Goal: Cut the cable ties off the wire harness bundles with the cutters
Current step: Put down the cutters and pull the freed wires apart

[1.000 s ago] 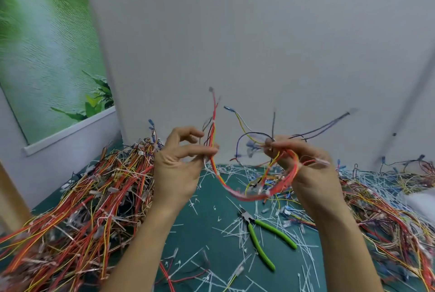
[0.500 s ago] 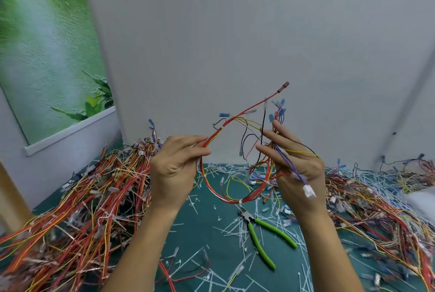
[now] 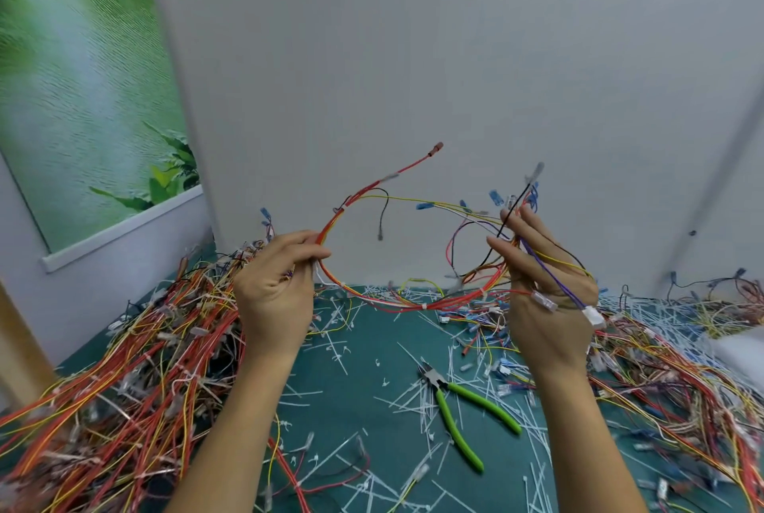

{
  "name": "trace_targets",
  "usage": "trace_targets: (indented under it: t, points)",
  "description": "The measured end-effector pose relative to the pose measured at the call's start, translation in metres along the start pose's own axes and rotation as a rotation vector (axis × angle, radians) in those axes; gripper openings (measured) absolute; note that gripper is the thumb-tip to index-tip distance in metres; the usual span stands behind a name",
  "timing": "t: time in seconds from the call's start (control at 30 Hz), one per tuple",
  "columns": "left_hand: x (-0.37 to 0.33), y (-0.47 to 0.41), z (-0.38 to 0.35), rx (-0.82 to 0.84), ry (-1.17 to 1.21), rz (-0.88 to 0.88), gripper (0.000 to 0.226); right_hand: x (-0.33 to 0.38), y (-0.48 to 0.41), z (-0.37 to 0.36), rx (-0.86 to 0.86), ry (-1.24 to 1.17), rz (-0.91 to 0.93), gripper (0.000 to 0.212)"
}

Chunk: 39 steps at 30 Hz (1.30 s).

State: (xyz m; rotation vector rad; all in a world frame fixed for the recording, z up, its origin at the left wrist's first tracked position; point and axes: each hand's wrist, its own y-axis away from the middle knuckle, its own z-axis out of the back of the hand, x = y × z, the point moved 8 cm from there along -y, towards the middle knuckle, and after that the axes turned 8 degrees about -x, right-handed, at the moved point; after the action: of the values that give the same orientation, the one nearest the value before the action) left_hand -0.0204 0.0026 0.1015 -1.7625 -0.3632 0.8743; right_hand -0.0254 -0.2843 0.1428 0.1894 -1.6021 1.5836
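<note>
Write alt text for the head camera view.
Two bare hands hold up a looped wire harness above a green mat: the left hand pinches one end, the other drapes across the open right hand. Green-handled cutters lie on the mat among cut white ties, wire heaps on both sides.

The left hand (image 3: 275, 297) and the right hand (image 3: 545, 306) were bare, and both slender forearms (image 3: 231, 409) were uncovered down to the frame's edge.

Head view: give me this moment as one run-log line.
left hand: grips wire harness | right hand: held flat, harness wires draped across | cutters: on green mat, untouched
</note>
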Motion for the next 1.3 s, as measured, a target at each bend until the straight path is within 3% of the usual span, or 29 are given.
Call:
trace_targets:
  t: [0.03, 0.1, 0.23, 0.47, 0.57, 0.77, 1.07, 1.3]
  points:
    - [0.006, 0.000, 0.000, 0.002, -0.020, 0.011, 0.012, -0.006, 0.002, 0.000, -0.052, 0.003, -0.001, 0.035]
    - [0.010, -0.002, 0.001, 0.002, -0.002, 0.023, 0.013, -0.023, 0.006, 0.007, -0.134, 0.048, 0.028, 0.026]
    - [0.007, -0.003, 0.001, -0.001, -0.002, 0.001, 0.016, -0.035, 0.007, 0.014, -0.226, 0.066, 0.116, 0.027]
    - [0.007, -0.002, 0.002, -0.005, -0.025, -0.005, 0.013, -0.056, -0.001, 0.014, -0.222, -0.018, 0.338, 0.034]
    - [0.007, -0.002, 0.002, -0.011, -0.029, -0.013, 0.010, -0.066, 0.004, 0.015, -0.308, -0.161, 0.193, 0.052]
    - [0.011, -0.003, -0.001, 0.012, -0.004, 0.006, 0.011, -0.069, 0.006, 0.012, -0.266, -0.352, -0.075, 0.032]
    - [0.029, -0.001, 0.003, -0.060, 0.036, 0.306, 0.009, -0.045, 0.001, 0.012, -0.257, -0.229, -0.119, 0.017]
    - [0.017, 0.048, -0.046, 0.006, 0.418, 0.871, 0.021, -0.004, -0.089, 0.010, -0.212, 0.129, 0.072, 0.026]
